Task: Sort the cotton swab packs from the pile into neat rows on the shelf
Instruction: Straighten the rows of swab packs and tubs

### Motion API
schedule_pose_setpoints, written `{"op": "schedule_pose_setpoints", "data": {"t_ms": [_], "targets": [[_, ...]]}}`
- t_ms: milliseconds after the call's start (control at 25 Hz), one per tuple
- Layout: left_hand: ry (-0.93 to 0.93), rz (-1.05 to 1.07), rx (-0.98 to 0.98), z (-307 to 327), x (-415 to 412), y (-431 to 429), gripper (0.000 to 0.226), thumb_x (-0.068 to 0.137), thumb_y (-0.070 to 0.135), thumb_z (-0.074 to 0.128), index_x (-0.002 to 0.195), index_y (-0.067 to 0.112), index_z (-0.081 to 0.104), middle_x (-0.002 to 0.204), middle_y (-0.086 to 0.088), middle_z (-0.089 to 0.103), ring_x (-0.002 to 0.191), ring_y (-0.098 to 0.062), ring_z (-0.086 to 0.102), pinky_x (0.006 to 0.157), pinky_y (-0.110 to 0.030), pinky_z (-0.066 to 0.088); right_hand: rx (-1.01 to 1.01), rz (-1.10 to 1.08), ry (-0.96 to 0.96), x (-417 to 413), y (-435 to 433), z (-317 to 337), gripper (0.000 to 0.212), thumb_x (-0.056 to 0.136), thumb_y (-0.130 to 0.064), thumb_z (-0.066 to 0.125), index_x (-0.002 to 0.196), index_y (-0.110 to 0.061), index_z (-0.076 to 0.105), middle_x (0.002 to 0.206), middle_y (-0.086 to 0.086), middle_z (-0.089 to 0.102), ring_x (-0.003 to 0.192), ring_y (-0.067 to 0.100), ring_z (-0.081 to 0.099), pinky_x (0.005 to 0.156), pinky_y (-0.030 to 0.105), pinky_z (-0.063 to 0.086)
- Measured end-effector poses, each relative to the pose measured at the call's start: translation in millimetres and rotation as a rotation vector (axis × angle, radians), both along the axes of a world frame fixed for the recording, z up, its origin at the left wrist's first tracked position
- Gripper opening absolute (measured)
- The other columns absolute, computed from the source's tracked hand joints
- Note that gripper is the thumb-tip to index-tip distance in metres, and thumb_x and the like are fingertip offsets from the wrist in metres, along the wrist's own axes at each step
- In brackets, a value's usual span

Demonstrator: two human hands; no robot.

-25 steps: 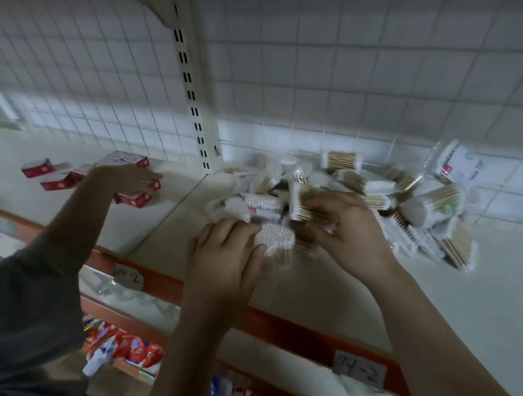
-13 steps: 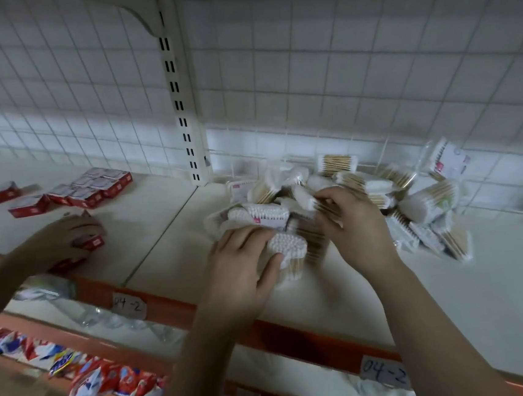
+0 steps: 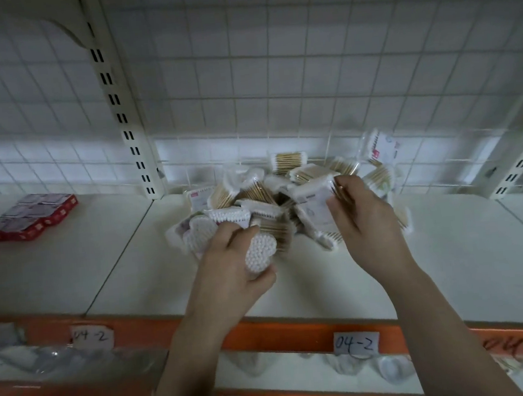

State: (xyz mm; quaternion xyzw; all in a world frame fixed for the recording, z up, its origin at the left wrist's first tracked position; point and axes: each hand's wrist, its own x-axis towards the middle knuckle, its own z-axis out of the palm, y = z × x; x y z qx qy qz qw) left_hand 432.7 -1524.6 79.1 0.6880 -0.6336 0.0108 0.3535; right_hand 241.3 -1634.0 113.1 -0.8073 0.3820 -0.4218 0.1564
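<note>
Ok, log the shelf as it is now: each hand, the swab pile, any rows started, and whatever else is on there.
left hand: grips a swab pack, white tips facing the camera
right hand: grips a second pack at the pile's near right side
pile: jumbled against the wire back, right of the upright post
rows of swabs: none visible
red boxes: grouped on the section to the left
shelf: white, orange front edge, tags reading 04-2

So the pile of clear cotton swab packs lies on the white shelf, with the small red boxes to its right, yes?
Not quite: the head view shows the small red boxes left of the pile of clear cotton swab packs, not right. The pile does lie on the white shelf.
</note>
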Motion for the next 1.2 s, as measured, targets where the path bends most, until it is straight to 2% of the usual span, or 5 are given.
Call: {"op": "schedule_pose_setpoints", "data": {"t_ms": [120, 440, 600, 800, 1200], "targets": [[0.066, -0.018, -0.039, 6.8, -10.2, -3.4, 0.059, 0.066, 0.058, 0.06, 0.114, 0.024, 0.06, 0.115, 0.007, 0.044, 0.102, -0.011, 0.052, 0.086, -0.024, 0.043, 0.098, -0.027, -0.03, -17.5, 5.4, -3.1, 0.027, 0.098, -0.028, 0.045, 0.124, -0.02, 0.046, 0.087, -0.001, 0.063, 0.072, 0.015, 0.064, 0.057, 0.036, 0.056], [0.064, -0.148, -0.023, 23.3, -81.3, -28.2, 0.055, 0.065, 0.057, 0.069, 0.103, 0.025, 0.045, 0.089, 0.004, 0.056, 0.079, -0.015, 0.052, 0.059, -0.027, 0.037, 0.265, -0.182, -0.132, -104.3, 24.5, 0.1, 0.04, 0.087, -0.015, 0.065, 0.121, -0.029, 0.048, 0.087, -0.002, 0.064, 0.07, 0.013, 0.064, 0.061, 0.021, 0.053], [0.085, -0.261, -0.037, 30.0, -144.2, -39.2, 0.057, 0.062, 0.064, 0.059, 0.103, 0.029, 0.043, 0.082, 0.006, 0.058, 0.077, -0.017, 0.054, 0.062, -0.031, 0.041, 0.234, -0.343, -0.097, -169.2, 40.4, 0.4, 0.041, 0.075, -0.01, 0.071, 0.109, -0.027, 0.055, 0.084, -0.012, 0.067, 0.074, -0.002, 0.057, 0.057, 0.006, 0.039], [0.068, -0.345, -0.076, 33.4, -240.4, -33.3, 0.051, 0.067, 0.064, 0.056, 0.11, 0.037, 0.058, 0.087, 0.006, 0.067, 0.081, -0.017, 0.061, 0.065, -0.025, 0.042, 0.204, -0.454, -0.066, -272.2, 71.0, -1.4, 0.03, 0.072, -0.01, 0.07, 0.089, -0.033, 0.06, 0.076, -0.017, 0.065, 0.07, -0.002, 0.058, 0.056, 0.011, 0.039], [0.103, -0.49, -0.1, 26.7, -440.2, -19.4, 0.033, 0.075, 0.053, 0.051, 0.096, 0.029, 0.062, 0.095, 0.011, 0.056, 0.084, -0.012, 0.057, 0.069, -0.033, 0.05, 0.184, -0.497, -0.048, -474.3, 122.0, -12.6, 0.024, 0.088, -0.02, 0.062, 0.108, -0.027, 0.049, 0.088, -0.021, 0.06, 0.077, 0.004, 0.053, 0.064, 0.012, 0.038]]}}
